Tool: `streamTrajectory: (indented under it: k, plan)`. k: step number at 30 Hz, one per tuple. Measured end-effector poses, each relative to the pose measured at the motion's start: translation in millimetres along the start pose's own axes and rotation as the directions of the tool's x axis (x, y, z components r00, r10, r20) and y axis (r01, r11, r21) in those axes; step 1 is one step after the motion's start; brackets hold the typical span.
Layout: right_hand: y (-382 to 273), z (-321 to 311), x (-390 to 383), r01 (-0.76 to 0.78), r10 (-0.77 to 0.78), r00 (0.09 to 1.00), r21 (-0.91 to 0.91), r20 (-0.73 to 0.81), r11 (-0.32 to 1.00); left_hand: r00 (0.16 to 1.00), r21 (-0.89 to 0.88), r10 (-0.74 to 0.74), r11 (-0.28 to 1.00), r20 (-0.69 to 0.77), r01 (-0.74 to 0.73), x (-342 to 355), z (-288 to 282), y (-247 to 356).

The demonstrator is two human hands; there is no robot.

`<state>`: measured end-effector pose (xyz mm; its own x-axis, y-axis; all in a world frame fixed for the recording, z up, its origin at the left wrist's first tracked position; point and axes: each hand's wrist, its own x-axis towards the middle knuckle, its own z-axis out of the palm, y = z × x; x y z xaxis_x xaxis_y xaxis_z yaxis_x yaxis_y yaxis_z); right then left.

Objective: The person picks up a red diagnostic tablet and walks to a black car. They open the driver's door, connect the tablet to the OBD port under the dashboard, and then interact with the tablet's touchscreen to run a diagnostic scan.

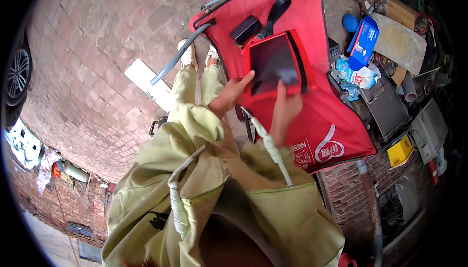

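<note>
A flat red case with a dark, glossy, tablet-like panel (273, 64) is tilted over the red fabric. A black band runs down its right side. My left hand (230, 94) grips its lower left corner, thumb on the front rim. At its lower edge is my right hand (286, 108), with one digit on the dark panel and the other fingers curled, slightly blurred. Just beyond the case lie a black box-shaped object (245, 29) and a black strap (278, 11) on the red fabric (229, 12), which is stretched on a grey tube frame (180, 52).
Clutter fills the right side: a blue box (363, 42), a blue-and-white packet (358, 75), a dark metal case (386, 106) and a yellow scoop-like piece (400, 151). A white board (148, 84) lies on the brick paving (107, 81). A car wheel (18, 77) shows far left.
</note>
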<state>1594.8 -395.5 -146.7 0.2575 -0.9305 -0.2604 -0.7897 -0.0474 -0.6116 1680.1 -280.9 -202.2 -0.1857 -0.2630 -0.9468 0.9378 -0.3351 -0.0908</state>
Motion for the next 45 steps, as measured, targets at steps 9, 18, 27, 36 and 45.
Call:
streamTrajectory:
  k: [9,18,27,36,45]
  plan:
    - [40,-19,30,-0.553,-0.208,0.491,0.487,0.846,0.677,0.945,-0.439,0.318,0.862,0.073,-0.256,-63,-94,21]
    - [163,217,143,0.045,0.110,0.981,-0.733,0.163,0.678,0.568,0.008,0.609,0.686,-0.553,-0.728,-186,-208,19]
    - [176,196,147,-0.059,0.351,0.835,-0.566,0.424,0.822,0.465,0.495,0.688,0.725,-0.557,-0.479,-224,-203,4]
    - [167,72,89,-0.390,0.259,0.815,0.160,0.518,0.907,0.424,0.460,0.840,0.541,-0.338,-0.704,-296,-206,4]
    - [-113,-61,-23,-0.455,-0.027,0.864,0.802,0.503,0.386,0.424,0.503,0.880,0.472,-0.216,-0.724,-407,-304,28]
